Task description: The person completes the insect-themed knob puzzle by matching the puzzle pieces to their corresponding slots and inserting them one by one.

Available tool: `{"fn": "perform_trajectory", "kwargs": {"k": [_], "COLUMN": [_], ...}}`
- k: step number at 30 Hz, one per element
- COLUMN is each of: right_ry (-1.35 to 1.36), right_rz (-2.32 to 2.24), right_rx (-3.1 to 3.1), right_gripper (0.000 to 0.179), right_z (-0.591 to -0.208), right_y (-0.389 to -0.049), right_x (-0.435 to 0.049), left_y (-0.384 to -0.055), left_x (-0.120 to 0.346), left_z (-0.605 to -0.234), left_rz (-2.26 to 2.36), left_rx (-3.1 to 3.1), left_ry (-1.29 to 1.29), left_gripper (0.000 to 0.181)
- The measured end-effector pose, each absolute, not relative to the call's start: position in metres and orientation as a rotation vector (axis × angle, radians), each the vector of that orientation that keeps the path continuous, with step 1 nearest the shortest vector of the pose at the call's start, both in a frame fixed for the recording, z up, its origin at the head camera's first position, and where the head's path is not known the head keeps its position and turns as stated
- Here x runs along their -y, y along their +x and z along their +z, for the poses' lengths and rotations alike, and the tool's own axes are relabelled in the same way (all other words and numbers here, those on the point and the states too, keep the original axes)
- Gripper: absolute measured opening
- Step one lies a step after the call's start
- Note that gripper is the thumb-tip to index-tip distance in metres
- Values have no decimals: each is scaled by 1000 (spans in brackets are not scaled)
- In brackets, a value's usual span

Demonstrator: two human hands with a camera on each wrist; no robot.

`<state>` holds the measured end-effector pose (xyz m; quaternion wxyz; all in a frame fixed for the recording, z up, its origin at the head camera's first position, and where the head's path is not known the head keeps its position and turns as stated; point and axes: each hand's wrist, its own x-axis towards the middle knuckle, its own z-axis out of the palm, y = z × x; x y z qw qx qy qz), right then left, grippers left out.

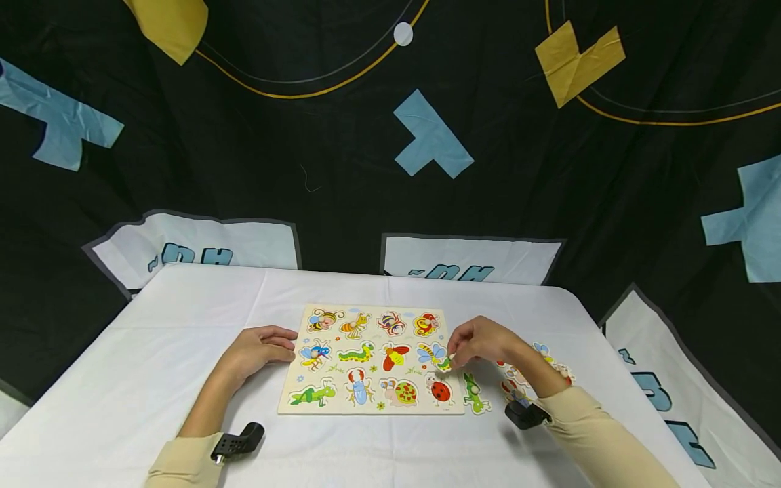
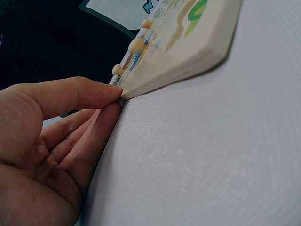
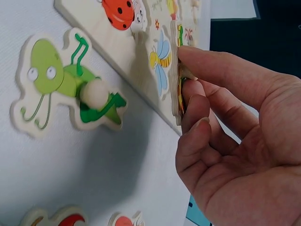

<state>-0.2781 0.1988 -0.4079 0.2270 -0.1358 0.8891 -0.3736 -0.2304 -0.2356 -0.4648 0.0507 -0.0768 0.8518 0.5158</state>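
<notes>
A pale wooden puzzle board (image 1: 390, 408) with insect pictures lies flat on the table. My left hand (image 1: 259, 352) is at its left edge, fingers fairly straight; in the left wrist view the fingertips (image 2: 110, 94) touch the board's edge. Above the board's right edge, my right hand (image 1: 482, 342) pinches a small wooden puzzle piece (image 3: 179, 75), seen nearly edge-on with green and yellow on its face. Its exact picture is hidden. Beside the board, just below that hand, lies a green grasshopper piece (image 3: 61, 84) with a round knob.
More loose pieces (image 1: 514, 390) lie to the right, partly covered by the right forearm. Round knobs (image 2: 136, 45) stand up on the board. A white cloth (image 1: 183, 318) covers the table, and a black backdrop (image 1: 342, 176) hangs behind it.
</notes>
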Motion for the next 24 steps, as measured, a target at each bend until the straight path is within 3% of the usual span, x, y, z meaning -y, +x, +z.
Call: {"fn": "perform_trajectory", "kwargs": {"k": [24], "right_ry": [-424], "right_rz": [-1146], "right_rx": [-2458], "right_gripper": [17], "right_z": [-416], "right_y": [-285], "right_x": [-159], "left_y": [-230], "left_x": [235], "left_z": [-465], "left_rz": [1570], "left_rx": [-2608], "left_ry": [-235], "left_gripper": [48]}}
